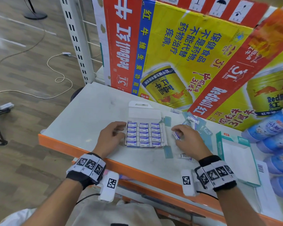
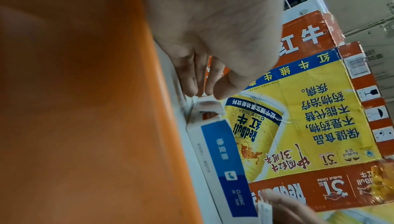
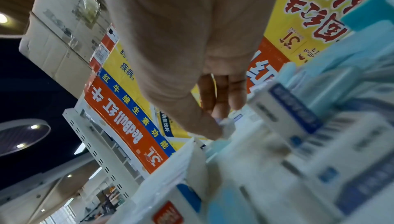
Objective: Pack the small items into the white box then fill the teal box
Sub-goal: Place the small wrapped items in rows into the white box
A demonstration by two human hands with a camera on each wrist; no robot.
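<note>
A white box lies open near the middle of the white surface, a little back from its orange front edge, its lid flap folded up toward the back. Inside, small wrapped erasers sit in three neat columns and look close to filling it.

The left hand rests against the box's left wall, its fingers curled onto the top rim of that wall and steadying it. The right hand hovers just right of the box, its fingers pinched on a single eraser.

More loose erasers lie scattered toward the back right of the surface, and another lies near the front edge by the right wrist. A teal box lies at the right end of the surface, not yet filled. Tall yellow and red drink cartons stand along the back edge.

The step in hand looks like fitting the held eraser into the box. To do it well, turn the eraser to match its neighbours, lower it straight into a free slot, and keep the left hand bracing the wall so the packed rows stay square.
</note>
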